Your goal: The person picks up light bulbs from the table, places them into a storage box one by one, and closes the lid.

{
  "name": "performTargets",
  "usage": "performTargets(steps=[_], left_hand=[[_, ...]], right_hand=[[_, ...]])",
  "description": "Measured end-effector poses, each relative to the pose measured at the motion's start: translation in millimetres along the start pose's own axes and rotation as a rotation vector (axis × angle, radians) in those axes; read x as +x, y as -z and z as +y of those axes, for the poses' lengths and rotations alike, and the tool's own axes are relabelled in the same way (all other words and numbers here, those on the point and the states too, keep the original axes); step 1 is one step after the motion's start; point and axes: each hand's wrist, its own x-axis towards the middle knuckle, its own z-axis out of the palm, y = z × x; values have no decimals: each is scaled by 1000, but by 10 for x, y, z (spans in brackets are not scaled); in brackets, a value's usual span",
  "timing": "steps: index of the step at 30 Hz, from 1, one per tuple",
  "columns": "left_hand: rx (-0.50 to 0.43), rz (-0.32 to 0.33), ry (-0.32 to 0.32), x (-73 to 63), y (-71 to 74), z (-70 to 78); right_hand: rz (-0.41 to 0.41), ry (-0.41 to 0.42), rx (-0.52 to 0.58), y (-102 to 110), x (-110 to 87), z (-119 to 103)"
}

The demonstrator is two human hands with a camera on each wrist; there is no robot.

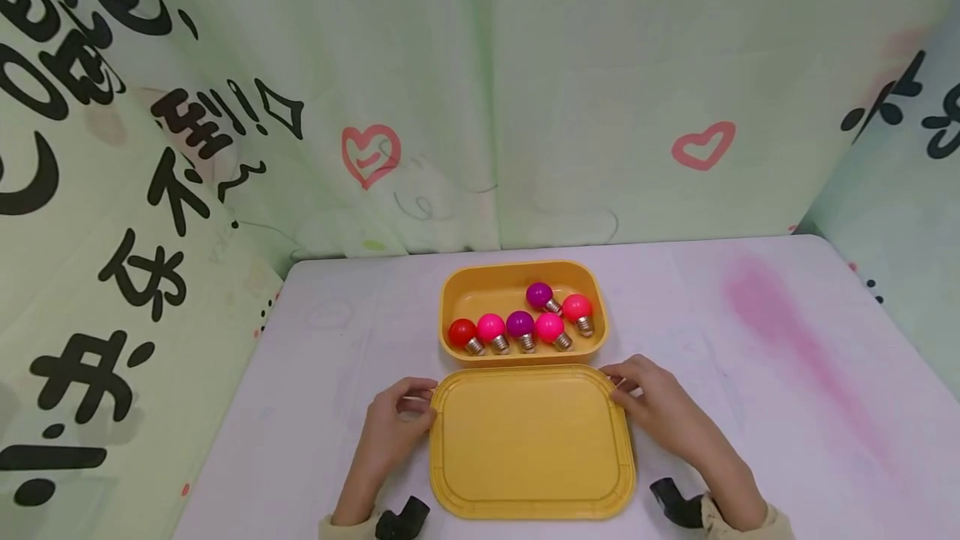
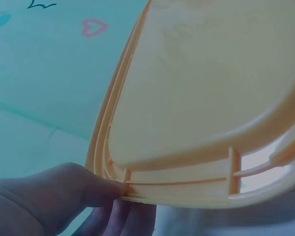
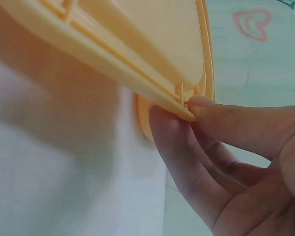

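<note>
A yellow plastic lid (image 1: 532, 444) with rounded corners is held raised between both hands. My left hand (image 1: 399, 425) pinches its left edge near the far corner, and in the left wrist view the thumb (image 2: 96, 187) presses on the ribbed rim. On the opposite side my right hand (image 1: 660, 407) grips the far right corner between thumb and fingers, as the right wrist view shows too. Just beyond the lid stands a yellow tray (image 1: 480, 277) with several toy light bulbs in it, among them a red bulb (image 1: 462, 332), a purple bulb (image 1: 520, 324) and a pink bulb (image 1: 577, 307).
The white table (image 1: 750, 340) has a pink smear (image 1: 795, 340) at its right. Pale green curtains (image 1: 585, 90) with black writing and red hearts hang behind and on both sides. Black wrist devices (image 1: 402, 519) sit at the cuffs.
</note>
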Motion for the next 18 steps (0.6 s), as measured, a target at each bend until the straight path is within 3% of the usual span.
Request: performTargets(steps=[7, 18], left_hand=[[21, 4, -12, 3, 36, 61], [38, 48, -16, 30, 116, 224]], right_hand=[[-7, -15, -2, 68, 2, -63], [62, 10, 40, 241, -53, -247]])
